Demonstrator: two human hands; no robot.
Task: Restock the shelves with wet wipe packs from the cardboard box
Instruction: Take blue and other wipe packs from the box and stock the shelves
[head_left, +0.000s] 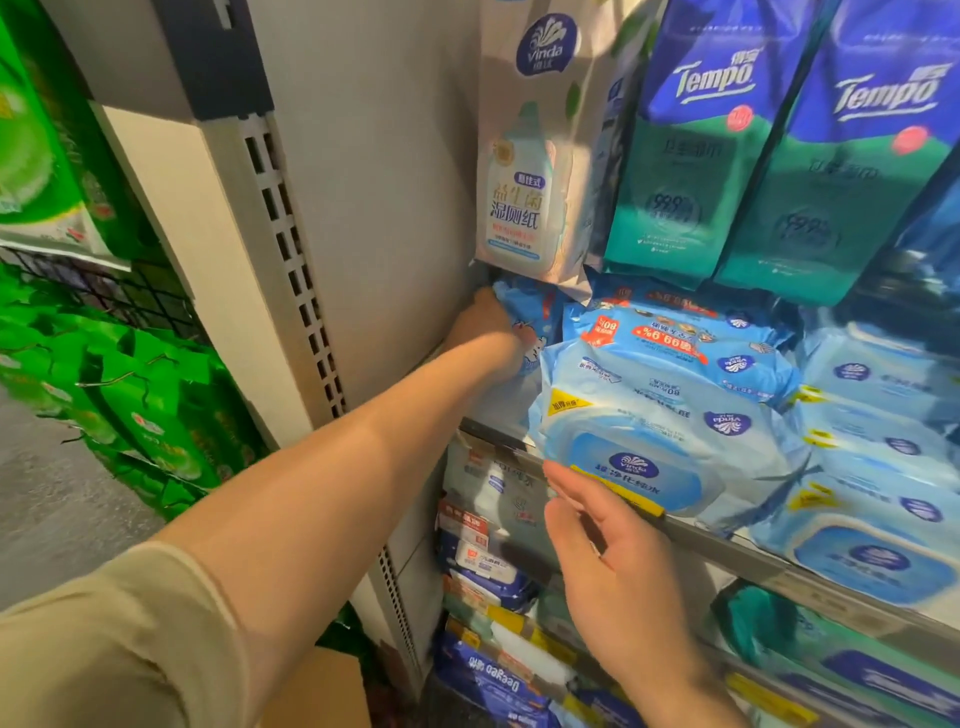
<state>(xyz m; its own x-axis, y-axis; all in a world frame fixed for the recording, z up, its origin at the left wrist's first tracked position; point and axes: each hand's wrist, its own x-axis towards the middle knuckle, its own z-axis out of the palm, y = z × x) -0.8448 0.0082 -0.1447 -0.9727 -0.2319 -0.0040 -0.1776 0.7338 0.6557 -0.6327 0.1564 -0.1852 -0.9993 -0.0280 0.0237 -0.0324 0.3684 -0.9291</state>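
Note:
My left hand (488, 319) reaches deep into the left end of the shelf (727, 551) and grips a blue patterned wet wipe pack (530, 317) standing against the shelf's side wall. My right hand (602, 551) hovers open with straight fingers just below the front of a stack of light blue wet wipe packs (670, 410), its fingertips near the bottom pack's lid. A corner of the cardboard box (327, 686) shows low down, under my left arm.
More light blue packs (878, 462) fill the shelf to the right. A Vinda pouch (530, 145) and Tempo tissue bags (779, 145) hang above. Lower shelves hold mixed wipe packs (488, 566). Green packaged goods (145, 405) stand at the left past the perforated upright (296, 270).

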